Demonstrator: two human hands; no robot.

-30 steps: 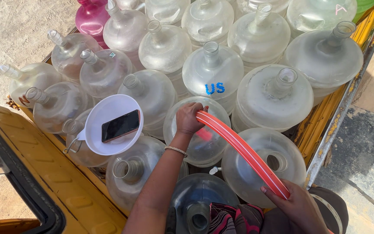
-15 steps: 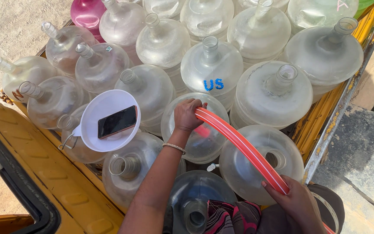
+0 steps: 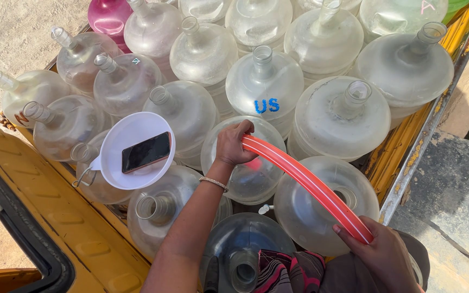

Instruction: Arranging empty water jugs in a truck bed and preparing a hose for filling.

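Red hose (image 3: 305, 182) spans both hands; left hand (image 3: 233, 144) and right hand (image 3: 378, 252) grips clenched round its ends.

1. Bright outdoor sunlight falls from above, casting short, hard shadows.
2. Pale sandy ground (image 3: 12, 38) fills the upper left.
3. A yellow vehicle body (image 3: 66, 217) with a dark window edge crosses the lower left.
4. A grey concrete slab (image 3: 451, 184) lies at right, beside a worn yellow metal side rail (image 3: 424, 130).
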